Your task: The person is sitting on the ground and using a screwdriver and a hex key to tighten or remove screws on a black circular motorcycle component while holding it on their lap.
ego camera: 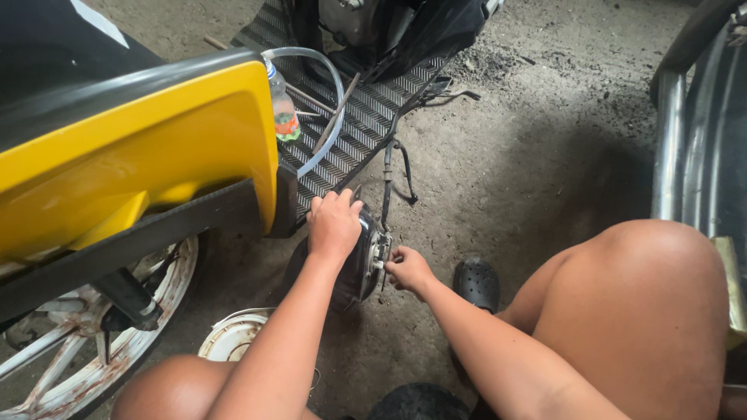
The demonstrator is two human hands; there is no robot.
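brake drum (354, 268) on dirt floor (529, 163), left hand (333, 225) clasped over its top; right hand (406, 268) pinches small fitting (381, 253) beside that grip, black cable (387, 183) rising above.

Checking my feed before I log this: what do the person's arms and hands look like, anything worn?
Both arms are bare up to the frame edge: no sleeves, gloves, watch or rings show. The left hand and the right hand are uncovered. No markings are visible on either forearm.
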